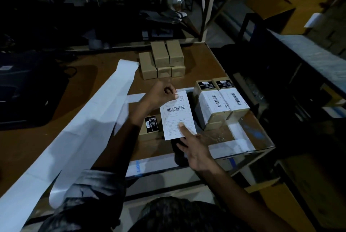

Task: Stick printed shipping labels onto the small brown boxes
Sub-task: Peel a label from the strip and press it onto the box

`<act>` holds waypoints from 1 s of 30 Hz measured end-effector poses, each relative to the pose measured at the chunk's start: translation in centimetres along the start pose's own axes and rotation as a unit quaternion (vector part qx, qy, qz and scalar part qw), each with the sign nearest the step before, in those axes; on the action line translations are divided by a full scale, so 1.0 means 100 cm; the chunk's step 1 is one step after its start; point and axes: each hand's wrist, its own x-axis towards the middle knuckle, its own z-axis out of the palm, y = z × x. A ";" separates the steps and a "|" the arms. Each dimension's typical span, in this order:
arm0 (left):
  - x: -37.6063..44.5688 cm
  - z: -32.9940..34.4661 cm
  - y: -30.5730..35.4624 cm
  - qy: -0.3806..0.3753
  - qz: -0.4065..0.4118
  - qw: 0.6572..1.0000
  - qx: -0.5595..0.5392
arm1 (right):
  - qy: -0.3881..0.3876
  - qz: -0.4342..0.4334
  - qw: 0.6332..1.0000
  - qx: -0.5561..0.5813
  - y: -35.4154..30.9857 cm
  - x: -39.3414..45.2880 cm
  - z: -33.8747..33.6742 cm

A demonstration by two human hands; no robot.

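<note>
Head view: we see left hand (159, 94) pinching top corner of shipping label (177, 114), thumb and curled fingers on its upper edge. Right hand (194, 149) with fingers straight, index fingertip pressing label's lower part. Label lies over small brown box (149, 127) with black sticker, on tabletop (206, 57). Just right, two labelled boxes (221, 104) side by side. Farther back, stack of unlabelled brown boxes (162, 59). Long white backing strip (74, 134) trails across tabletop at left.

table (211, 57) | plain brown boxes (162, 59) | labelled boxes (221, 102) | backing strip (74, 138)
</note>
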 end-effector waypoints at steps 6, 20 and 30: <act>0.001 0.002 -0.016 -0.020 -0.003 0.999 0.042 | 0.048 -0.044 0.996 0.062 0.017 -0.001 0.014; 0.002 -0.005 -0.044 -0.038 -0.029 0.998 0.046 | 0.114 -0.067 0.991 0.015 0.031 0.002 0.031; 0.012 -0.004 -0.051 -0.060 -0.022 0.995 0.078 | 0.137 -0.047 0.989 0.009 0.035 0.004 0.036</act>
